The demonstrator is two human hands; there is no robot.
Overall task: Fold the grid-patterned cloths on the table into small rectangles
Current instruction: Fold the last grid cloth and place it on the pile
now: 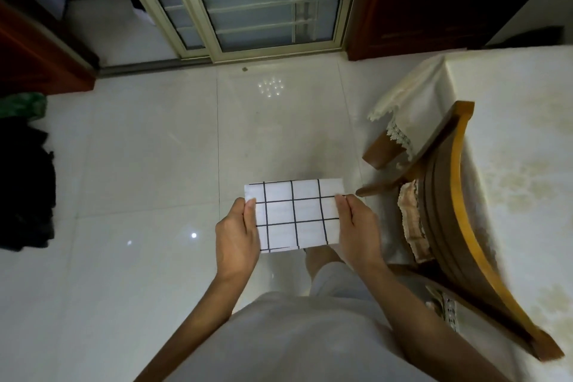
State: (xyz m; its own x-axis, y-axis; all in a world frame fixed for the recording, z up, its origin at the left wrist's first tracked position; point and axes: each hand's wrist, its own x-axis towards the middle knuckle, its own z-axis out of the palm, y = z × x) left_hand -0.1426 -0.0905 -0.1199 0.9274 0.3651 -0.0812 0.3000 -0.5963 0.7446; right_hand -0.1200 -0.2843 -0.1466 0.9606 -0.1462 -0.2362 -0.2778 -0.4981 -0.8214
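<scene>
Grid-patterned cloth point(294, 214), folded, held between left hand point(237, 236) and right hand point(356, 226).

Glossy pale tiled floor point(139, 164) meets a pale-framed sliding glass door point(254, 3) between reddish-brown wooden cabinets point(418, 3). Right: a curved-back wooden chair point(459, 195) against a cream-clothed table point(521, 133). Left: a dark heap point(24, 189), perhaps clothing.

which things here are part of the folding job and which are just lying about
Job: folded grid-patterned cloth; left hand and right hand holding its side edges; cloth-covered table.
Lying about: wooden chair; dark bundle on the floor; green item.
</scene>
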